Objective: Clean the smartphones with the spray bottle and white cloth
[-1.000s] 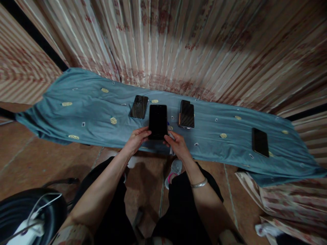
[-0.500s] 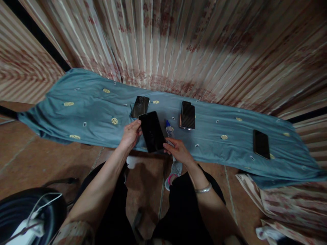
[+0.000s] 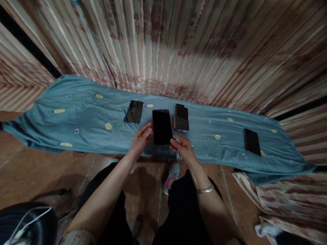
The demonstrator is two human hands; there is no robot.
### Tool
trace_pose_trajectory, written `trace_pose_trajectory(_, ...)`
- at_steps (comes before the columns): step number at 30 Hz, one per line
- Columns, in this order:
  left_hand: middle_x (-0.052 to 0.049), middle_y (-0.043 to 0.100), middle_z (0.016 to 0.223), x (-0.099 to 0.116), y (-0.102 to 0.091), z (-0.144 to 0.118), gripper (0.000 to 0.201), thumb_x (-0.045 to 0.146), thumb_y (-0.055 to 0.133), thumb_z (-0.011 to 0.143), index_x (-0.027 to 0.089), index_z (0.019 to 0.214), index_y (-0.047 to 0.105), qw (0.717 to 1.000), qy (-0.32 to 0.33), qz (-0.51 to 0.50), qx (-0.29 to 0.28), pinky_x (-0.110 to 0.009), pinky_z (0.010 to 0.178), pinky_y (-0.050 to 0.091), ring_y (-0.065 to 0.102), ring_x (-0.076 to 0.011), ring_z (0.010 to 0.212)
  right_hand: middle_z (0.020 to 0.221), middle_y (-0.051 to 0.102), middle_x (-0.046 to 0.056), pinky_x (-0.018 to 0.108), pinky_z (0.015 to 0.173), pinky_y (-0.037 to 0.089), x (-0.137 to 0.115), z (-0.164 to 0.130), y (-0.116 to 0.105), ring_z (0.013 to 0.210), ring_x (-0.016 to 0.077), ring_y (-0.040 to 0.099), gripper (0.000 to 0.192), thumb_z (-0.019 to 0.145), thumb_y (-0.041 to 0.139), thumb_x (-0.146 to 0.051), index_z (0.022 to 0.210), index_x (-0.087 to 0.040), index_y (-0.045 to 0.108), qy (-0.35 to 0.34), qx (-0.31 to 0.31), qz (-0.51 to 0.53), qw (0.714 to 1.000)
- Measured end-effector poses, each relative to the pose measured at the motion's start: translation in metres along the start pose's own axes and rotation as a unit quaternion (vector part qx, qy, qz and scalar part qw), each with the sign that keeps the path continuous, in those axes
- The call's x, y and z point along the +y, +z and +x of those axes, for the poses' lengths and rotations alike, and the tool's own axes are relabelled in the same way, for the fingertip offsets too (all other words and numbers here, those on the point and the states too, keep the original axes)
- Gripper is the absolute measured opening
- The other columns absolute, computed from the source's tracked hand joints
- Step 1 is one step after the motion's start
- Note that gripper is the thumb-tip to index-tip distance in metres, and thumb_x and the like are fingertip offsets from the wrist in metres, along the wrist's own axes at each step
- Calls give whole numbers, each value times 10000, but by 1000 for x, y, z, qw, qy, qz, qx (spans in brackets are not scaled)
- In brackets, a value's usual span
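Fingers of the left hand (image 3: 140, 140) curl against the left long edge of a black smartphone (image 3: 161, 127), thumb near its lower left corner; fingers of the right hand (image 3: 184, 149) pinch its lower right corner. Both hands close on the phone, which is held screen-up, its dark glass flat, glossy and unlit, a rounded rectangle with its long axis pointing away from the person. A pale, small object (image 3: 178, 153) is tucked under the right palm; what it is cannot be told. A thin metal bangle (image 3: 205, 189) circles the right wrist.

The held phone sits just above the near edge of a blue-grey cloth (image 3: 76, 115), a matte, softly creased fabric dotted with small yellow oval motifs and tiny pale squares. On that cloth, left of the held phone, lies a smartphone with a cracked, reflective screen (image 3: 134, 112); just right of it lies a second dark phone (image 3: 181, 117), showing a coppery edge; well to the right lies a third black phone (image 3: 251, 142).

Behind the cloth hangs a pleated striped curtain (image 3: 163, 47), cream and faded red. Below the cloth is reddish-brown tiled floor (image 3: 33, 170). The person's legs wear black trousers (image 3: 184, 211), with a grey-and-pink shoe (image 3: 171, 174) between them.
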State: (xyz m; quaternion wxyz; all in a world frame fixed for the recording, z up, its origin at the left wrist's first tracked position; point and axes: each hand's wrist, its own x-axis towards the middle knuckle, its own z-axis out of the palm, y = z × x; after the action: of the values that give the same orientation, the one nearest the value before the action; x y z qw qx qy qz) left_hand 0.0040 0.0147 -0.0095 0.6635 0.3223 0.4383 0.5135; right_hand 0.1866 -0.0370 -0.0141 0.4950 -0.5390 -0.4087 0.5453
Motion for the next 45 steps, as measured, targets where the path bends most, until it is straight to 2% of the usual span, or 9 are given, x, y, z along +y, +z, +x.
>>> trace_pose_trajectory(2, -46, 721, 1128, -9, 11, 0, 431, 301, 806, 641, 214, 1055, 726, 999, 20, 28, -11, -285, 811, 508, 652, -180, 958, 506, 578, -53, 195, 425, 286, -5, 2, -9, 424, 55, 407, 410, 641, 788, -569, 668, -202, 607, -15, 24, -7, 1000)
trace_pose_trajectory(5, -61, 697, 1146, -24, 26, 4, 477, 259, 805, 614, 198, 1078, 716, 995, 60, 62, -48, -331, 933, 497, 649, -201, 1020, 503, 576, -53, 194, 422, 293, -10, 5, -19, 431, 59, 413, 416, 622, 793, -570, 660, -208, 591, -18, 54, -8, 998)
trace_pose_trajectory(8, -90, 621, 1225, -40, 38, 12, 618, 216, 837, 553, 189, 1151, 683, 989, 89, 110, -49, -359, 944, 516, 631, -223, 1070, 500, 550, -67, 192, 398, 275, -13, 6, -27, 421, 58, 395, 444, 583, 805, -585, 688, -210, 590, -3, 73, 5, 997)
trace_pose_trajectory(10, -113, 569, 1282, -49, 45, 18, 691, 205, 838, 563, 181, 1227, 648, 977, 138, 151, -68, -385, 993, 501, 595, -255, 1168, 496, 518, -82, 183, 385, 262, -14, 8, -32, 421, 54, 388, 475, 549, 818, -597, 698, -208, 588, 0, 90, 18, 996)
trace_pose_trajectory(13, -138, 550, 1310, -62, 55, 28, 666, 187, 792, 621, 152, 1265, 627, 948, 212, 222, -87, -432, 1061, 466, 554, -290, 1250, 492, 484, -92, 174, 384, 268, -14, 13, -40, 436, 55, 401, 507, 516, 829, -611, 698, -203, 589, -2, 110, 23, 994)
trace_pose_trajectory(19, -174, 594, 1325, -80, 75, 47, 594, 180, 748, 670, 125, 1249, 626, 927, 229, 287, -78, -490, 1094, 446, 569, -325, 1264, 491, 482, -76, 189, 375, 257, -12, 25, -58, 423, 54, 386, 493, 539, 794, -631, 627, -207, 558, -1, 123, -19, 992)
trace_pose_trajectory(28, -187, 596, 1386, -85, 88, 52, 570, 141, 643, 747, 120, 1314, 579, 877, 262, 389, -104, -499, 1138, 392, 540, -314, 1315, 494, 508, -62, 173, 363, 251, -7, 39, -77, 417, 48, 380, 482, 540, 788, -629, 654, -191, 621, 3, 135, -46, 990)
trace_pose_trajectory(37, -207, 574, 1422, -76, 94, 48, 604, 148, 594, 785, 93, 1382, 517, 849, 273, 440, -108, -504, 1114, 380, 526, -311, 1317, 504, 553, -54, 190, 375, 271, 3, 49, -84, 410, 61, 385, 518, 523, 787, -642, 744, -188, 669, -3, 167, -52, 985)
trace_pose_trajectory(45, -216, 572, 1422, -77, 98, 50, 584, 204, 566, 830, 70, 1395, 498, 841, 263, 459, -110, -489, 1094, 387, 527, -315, 1302, 565, 645, -9, 245, 469, 339, 13, 48, -88, 450, 111, 449, 559, 719, 612, -694, 867, -173, 752, -60, 221, -234, 945)
